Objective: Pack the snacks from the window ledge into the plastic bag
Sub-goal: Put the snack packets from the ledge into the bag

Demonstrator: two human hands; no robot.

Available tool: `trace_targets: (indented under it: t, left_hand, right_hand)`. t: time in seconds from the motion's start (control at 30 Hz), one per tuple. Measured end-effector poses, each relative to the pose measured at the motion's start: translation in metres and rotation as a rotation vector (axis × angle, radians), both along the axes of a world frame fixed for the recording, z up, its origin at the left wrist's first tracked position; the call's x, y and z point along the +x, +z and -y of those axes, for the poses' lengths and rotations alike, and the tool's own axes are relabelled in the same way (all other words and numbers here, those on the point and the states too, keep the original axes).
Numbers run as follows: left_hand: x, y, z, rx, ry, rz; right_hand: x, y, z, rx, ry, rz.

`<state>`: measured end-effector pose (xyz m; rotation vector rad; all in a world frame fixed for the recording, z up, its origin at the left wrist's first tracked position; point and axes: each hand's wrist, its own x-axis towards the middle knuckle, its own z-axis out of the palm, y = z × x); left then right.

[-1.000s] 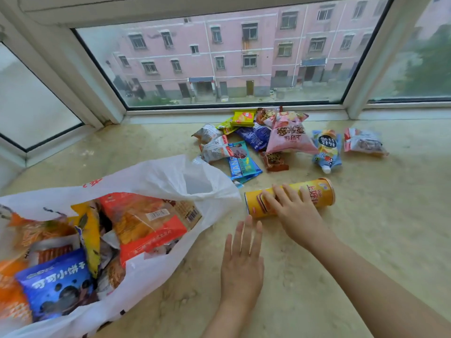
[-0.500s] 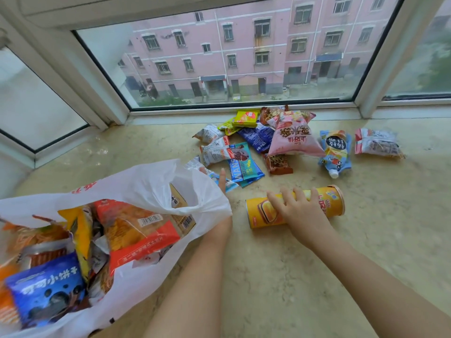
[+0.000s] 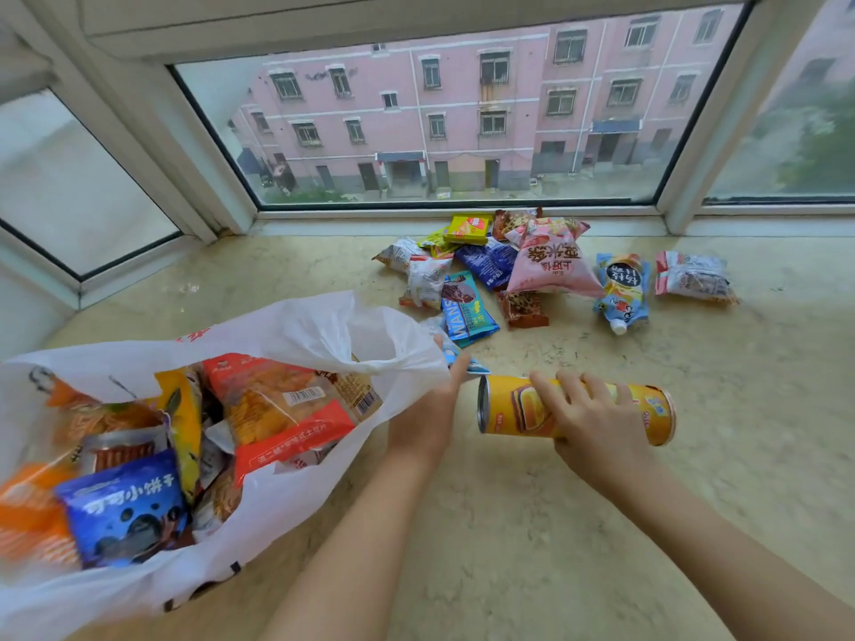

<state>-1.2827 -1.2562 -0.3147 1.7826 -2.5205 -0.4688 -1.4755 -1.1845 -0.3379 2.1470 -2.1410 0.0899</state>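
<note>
A yellow chip can [image 3: 518, 411] lies sideways just above the marble ledge [image 3: 763, 409], and my right hand [image 3: 597, 423] grips it around the middle. My left hand [image 3: 428, 409] holds the right edge of the white plastic bag [image 3: 296, 326] at its mouth, fingers partly hidden behind the plastic. The bag lies at the left, with several snack packs inside, among them a red chip bag [image 3: 287, 404] and a blue cookie pack [image 3: 122, 506]. The can's metal end points toward the bag's mouth.
A pile of loose snacks sits by the window: a pink bag [image 3: 550, 261], a blue pouch [image 3: 622, 289], a teal pack [image 3: 467, 307], a yellow box [image 3: 467, 226] and a clear wrapper [image 3: 694, 277] far right. The window frame [image 3: 462, 210] bounds the ledge behind.
My left hand moved from the ledge to the bag's mouth and took hold of its edge. My right hand closed on the can and lifted it slightly, moving it toward the bag.
</note>
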Motion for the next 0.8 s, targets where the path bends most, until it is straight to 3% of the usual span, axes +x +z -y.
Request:
trace_targets:
  t: [0.07, 0.1, 0.3, 0.5, 0.8]
  left_hand:
    - [0.002, 0.001, -0.01, -0.205, -0.08, -0.068]
    - [0.007, 0.0, -0.016, -0.275, -0.111, -0.006]
    - [0.032, 0.037, -0.057, -0.479, -0.227, -0.118]
    - [0.087, 0.083, -0.103, -0.613, -0.224, -0.357]
    - [0.227, 0.157, -0.146, -0.805, -0.256, -0.22]
  right_hand:
    - [0.003, 0.009, -0.012, -0.016, -0.014, 0.023]
    - [0.004, 0.012, -0.019, -0.028, -0.017, 0.032]
    - [0.029, 0.04, -0.067, -0.113, -0.021, 0.061]
    - [0.081, 0.071, -0.1, -0.215, 0.09, 0.116]
    - [0.192, 0.111, -0.102, -0.303, 0.377, 0.168]
